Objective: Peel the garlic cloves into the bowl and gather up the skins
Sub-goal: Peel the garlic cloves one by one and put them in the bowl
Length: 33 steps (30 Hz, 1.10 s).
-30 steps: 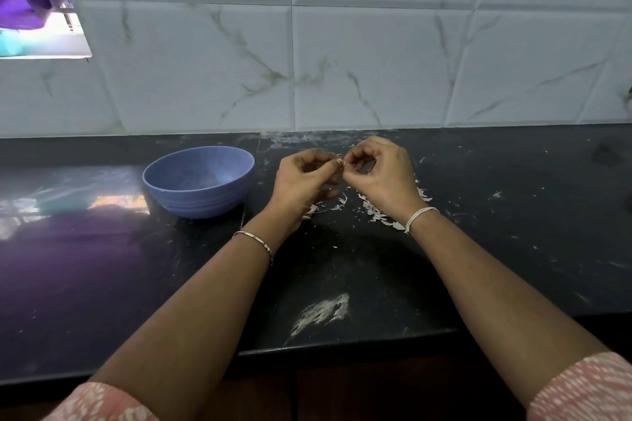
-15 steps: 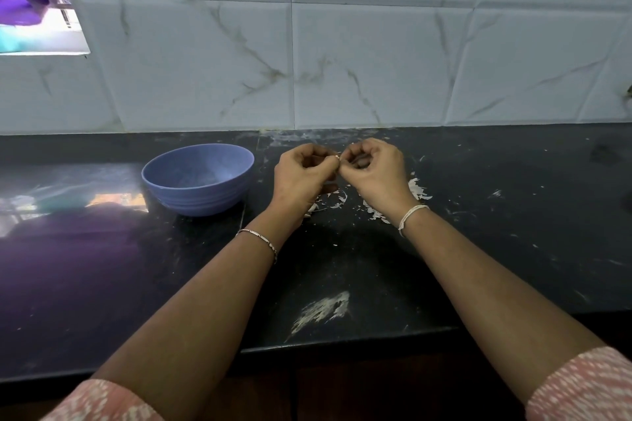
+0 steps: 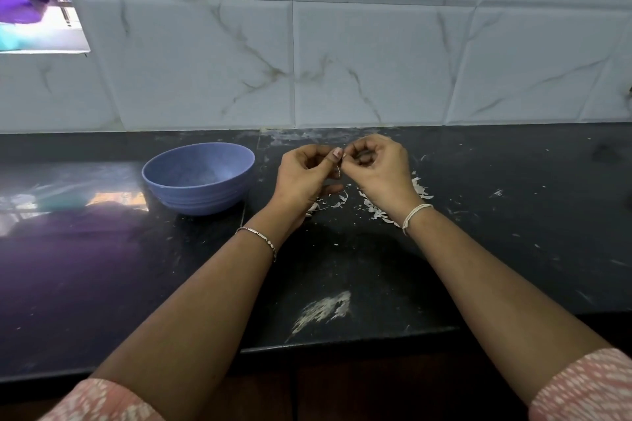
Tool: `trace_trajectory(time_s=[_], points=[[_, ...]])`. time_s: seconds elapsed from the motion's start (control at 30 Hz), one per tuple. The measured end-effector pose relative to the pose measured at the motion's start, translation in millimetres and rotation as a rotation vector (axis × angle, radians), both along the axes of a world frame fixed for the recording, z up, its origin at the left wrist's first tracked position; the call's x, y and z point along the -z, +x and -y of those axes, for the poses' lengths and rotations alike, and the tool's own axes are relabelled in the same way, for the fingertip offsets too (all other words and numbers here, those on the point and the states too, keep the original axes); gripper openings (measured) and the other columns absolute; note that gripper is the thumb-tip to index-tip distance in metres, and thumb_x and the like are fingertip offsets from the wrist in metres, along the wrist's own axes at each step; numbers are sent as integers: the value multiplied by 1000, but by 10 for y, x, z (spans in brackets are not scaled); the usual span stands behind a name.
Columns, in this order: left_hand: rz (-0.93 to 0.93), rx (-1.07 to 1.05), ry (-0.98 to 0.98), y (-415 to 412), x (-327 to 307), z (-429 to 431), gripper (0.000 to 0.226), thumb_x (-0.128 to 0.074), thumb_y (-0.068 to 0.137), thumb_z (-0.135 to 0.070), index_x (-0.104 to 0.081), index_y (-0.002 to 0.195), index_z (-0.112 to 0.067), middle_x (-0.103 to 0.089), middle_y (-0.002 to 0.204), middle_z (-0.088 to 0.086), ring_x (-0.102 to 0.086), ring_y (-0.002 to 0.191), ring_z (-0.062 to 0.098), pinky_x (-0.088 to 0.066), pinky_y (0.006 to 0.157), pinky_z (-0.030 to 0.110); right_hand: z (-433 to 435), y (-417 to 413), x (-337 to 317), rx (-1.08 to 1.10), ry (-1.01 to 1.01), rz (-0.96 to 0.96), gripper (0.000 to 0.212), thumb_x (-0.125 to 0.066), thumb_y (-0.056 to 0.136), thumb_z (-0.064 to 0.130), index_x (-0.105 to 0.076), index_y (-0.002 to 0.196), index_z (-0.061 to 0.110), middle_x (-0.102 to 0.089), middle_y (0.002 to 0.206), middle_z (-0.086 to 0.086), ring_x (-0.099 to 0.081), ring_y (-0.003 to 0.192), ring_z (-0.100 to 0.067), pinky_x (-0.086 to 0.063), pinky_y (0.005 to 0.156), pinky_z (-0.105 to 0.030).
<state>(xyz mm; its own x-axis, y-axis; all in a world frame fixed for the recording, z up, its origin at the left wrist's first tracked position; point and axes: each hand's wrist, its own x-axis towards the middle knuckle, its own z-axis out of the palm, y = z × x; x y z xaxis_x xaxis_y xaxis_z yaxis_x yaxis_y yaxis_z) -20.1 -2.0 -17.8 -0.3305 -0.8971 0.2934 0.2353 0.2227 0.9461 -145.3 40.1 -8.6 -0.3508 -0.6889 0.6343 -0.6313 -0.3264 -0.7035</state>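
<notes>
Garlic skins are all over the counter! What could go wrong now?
1. The skins lie scattered under both hands; a moving arm might spread them, making gathering harder.
2. The left hand and right hand pinch the clove, hidden by fingers, beside the bowl, not over it; if it slips, it would probably land among the skins.

No readable text, label, brand or number anywhere — bowl [image 3: 198, 178], tiles [image 3: 369, 58] unmarked.
</notes>
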Motion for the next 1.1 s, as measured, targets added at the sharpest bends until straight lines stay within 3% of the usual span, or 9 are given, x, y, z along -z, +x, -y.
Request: trace_trajectory(time_s=[0.13,0.27,0.4,0.57,0.73,0.83,1.1], points=[[-30,1,13,9,-6,0,9,-65,93,-15,-67,94,-6,-69,82,5,-63,67,11,-58,58,27,6,-45,-3,79,18,39,18,-74,74,15,-63,65,26,-68,75,5,-64,65,-13,-56,66,-33],[-84,40,58,33,-36,-13,5,-65,93,-13,-63,96,-9,-73,89,5,-65,69,12,-58,58,26,-1,-175,1,89,55,-14,5,-71,82,21,-71,79,17,-69,85,3,-67,75,-14,-57,75,-42],[-139,63,123,44,-44,-26,13,-69,89,-12,-60,97,-8,-71,93,12,-66,71,16,-58,59,28,-22,-155,-8,28,4,-101,7,-74,84,28,-74,89,23,-66,95,5,-68,78,-11,-58,73,-35],[-139,89,146,50,-43,-34,8,-70,88,-10,-63,90,-7,-69,86,11,-71,75,17,-58,62,27,-43,-65,-21,32,11,-149,7,-77,79,19,-76,86,20,-72,81,8,-67,70,-7,-59,70,-31],[-139,58,141,37,-30,-19,6,-71,85,-6,-66,85,-4,-68,90,19,-69,85,29,-59,84,39,-72,-24,-18,36,7,-162,9,-74,79,16,-76,87,20,-72,75,11,-67,69,0,-58,71,-21],[-156,45,157,37,-30,-21,8,-74,83,-5,-67,84,-2,-65,100,28,-65,99,41,-53,96,49,-80,-6,-22,40,1,-175,11,-72,80,18,-77,90,20,-74,79,10,-68,71,-1,-59,74,-25],[-211,78,217,47,-33,-13,8,-72,82,1,-65,78,-1,-70,85,14,-70,82,23,-60,80,29,-116,-1,-37,85,5,-236,7,-73,84,21,-77,90,22,-71,75,12,-64,67,0,-57,71,-22]])
